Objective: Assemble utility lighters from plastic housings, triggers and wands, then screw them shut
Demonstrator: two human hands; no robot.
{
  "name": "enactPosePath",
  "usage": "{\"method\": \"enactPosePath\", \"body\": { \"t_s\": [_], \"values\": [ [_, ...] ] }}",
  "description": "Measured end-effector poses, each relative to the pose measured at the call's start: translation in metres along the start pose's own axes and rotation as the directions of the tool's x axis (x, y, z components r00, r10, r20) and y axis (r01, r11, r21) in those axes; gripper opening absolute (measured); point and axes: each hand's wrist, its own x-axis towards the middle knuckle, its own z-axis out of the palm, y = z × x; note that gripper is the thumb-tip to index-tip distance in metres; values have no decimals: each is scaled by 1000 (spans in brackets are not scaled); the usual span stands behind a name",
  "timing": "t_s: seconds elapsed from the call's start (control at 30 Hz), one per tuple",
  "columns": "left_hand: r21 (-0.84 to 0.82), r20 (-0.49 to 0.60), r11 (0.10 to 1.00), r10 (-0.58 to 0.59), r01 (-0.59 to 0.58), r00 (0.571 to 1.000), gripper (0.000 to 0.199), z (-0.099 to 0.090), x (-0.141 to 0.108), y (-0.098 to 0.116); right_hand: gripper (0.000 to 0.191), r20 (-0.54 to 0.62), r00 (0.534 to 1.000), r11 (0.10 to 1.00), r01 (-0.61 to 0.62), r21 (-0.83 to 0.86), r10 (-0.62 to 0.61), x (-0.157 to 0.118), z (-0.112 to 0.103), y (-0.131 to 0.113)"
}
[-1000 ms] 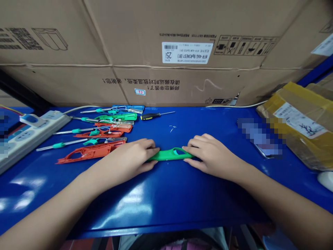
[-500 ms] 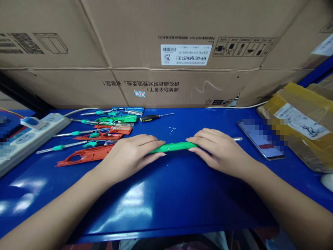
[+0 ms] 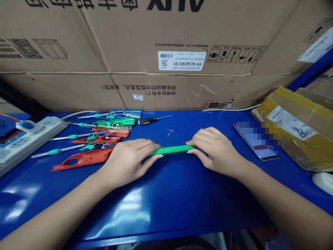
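Observation:
Across the middle, above the blue table [image 3: 182, 208], I hold a soldering iron [image 3: 177, 149] by its long green handle. My left hand [image 3: 132, 158] is closed round the handle's left end, thumb below and fingers above. Round the other end my right hand [image 3: 214, 151] is closed in the same way and hides most of the metal shaft. Between the two hands the green casing shows, with a small light mark near the left fingertips. Several small pin-like metal pieces [image 3: 170, 132] lie just behind the handle.
Left, opened soldering irons lie in a row, among them an orange handle shell [image 3: 83, 160] and a green one [image 3: 125, 121]. A screwdriver [image 3: 148, 121] lies behind. A power strip [image 3: 26, 142] is far left; a phone [image 3: 256, 142] and taped parcel [image 3: 291, 128] are right. Cardboard [image 3: 130, 41] stands at the back.
The view has shifted slightly. The handle appears turned a little in my hands, and the metal end that showed beyond my right hand is now almost entirely hidden.

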Motion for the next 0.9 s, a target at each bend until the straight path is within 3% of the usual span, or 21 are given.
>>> {"method": "enactPosePath", "body": {
  "t_s": [0.2, 0.33, 0.47, 0.67, 0.9],
  "values": [
    [-34, 27, 997, -68, 69, 997, 22, 1, 0, 5, 18, 34, 998, 995, -62, 72, 59, 1, -5, 0],
    [-91, 16, 993, -69, 70, 998, 21, 4, 1, 15, 31, 30, 1000, 998, 0, 61, -2, 2, -1, -9],
    [-147, 41, 987, -56, 62, 998, 21, 9, 3, 26, 25, 50, 998, 993, 39, 113, -44, 3, 8, -25],
    [-358, -13, 924, -150, 135, 989, 18, 15, 5, 30, 14, 79, 991, 964, -127, 232, 111, 1, 13, -32],
    [-539, -78, 810, -321, 231, 944, 19, 15, 7, 25, 8, 73, 981, 944, -191, 270, 178, -1, 3, -20]
  ]
}}
